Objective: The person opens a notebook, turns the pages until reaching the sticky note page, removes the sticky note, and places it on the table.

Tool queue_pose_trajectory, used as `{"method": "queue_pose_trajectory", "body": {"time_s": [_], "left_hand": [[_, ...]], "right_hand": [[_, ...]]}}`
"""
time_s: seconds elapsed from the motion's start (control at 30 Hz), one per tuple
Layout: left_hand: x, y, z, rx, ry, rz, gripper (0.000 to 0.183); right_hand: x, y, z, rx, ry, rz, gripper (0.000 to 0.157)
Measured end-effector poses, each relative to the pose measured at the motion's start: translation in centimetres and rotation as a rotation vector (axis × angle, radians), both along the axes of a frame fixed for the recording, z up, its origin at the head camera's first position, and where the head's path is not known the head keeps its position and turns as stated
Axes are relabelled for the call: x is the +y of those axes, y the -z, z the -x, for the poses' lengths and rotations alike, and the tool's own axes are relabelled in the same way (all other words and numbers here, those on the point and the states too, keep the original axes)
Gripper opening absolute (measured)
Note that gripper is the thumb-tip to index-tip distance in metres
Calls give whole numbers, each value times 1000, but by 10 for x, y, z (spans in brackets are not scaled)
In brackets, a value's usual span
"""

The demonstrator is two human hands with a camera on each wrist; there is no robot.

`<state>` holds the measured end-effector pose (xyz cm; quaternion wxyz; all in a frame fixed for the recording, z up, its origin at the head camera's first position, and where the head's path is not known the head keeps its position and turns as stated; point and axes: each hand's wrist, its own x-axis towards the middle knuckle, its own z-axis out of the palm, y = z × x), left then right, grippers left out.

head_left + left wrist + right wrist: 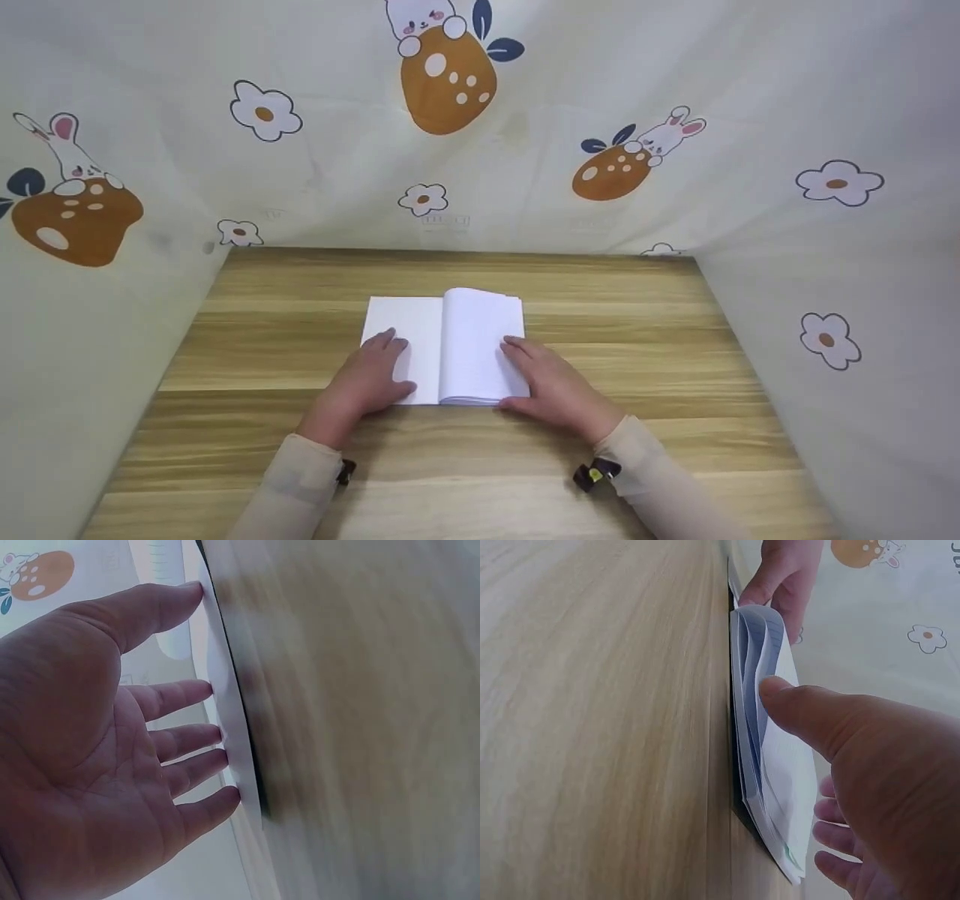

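Note:
A white notebook (446, 345) lies open on the wooden table (465, 457), thin left side flat, thick right stack of pages bulging near the spine. My left hand (371, 375) rests flat on the left page, fingers (187, 739) straight with tips touching the paper (225, 712). My right hand (551, 382) lies on the right page, fingers extended; its thumb (802, 709) presses the near edge of the page stack (761, 727), where several leaves fan apart. The left hand (784, 574) shows at the far end in the right wrist view.
Cream cloth (525, 150) printed with rabbits, mushrooms and flowers walls the table on the back, left and right sides. Bare wood lies around the notebook on all sides, with the front edge nearest me.

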<state>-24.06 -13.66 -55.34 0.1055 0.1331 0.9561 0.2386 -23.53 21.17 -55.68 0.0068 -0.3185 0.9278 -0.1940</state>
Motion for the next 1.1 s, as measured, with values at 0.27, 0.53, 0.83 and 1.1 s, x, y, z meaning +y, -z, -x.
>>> {"method": "queue_pose_trajectory", "body": {"time_s": [0.27, 0.53, 0.83, 1.1], "left_hand": [[0, -3, -2, 20, 11, -27, 73], [1, -4, -4, 28, 18, -19, 72], [1, -2, -2, 31, 17, -8, 73], [0, -1, -1, 34, 20, 7, 73]], "right_hand": [[-5, 5, -1, 41, -71, -33, 91], [-9, 10, -3, 52, -107, -64, 79], [-9, 10, -3, 34, -115, -59, 71], [-9, 9, -1, 21, -121, -53, 68]]}}
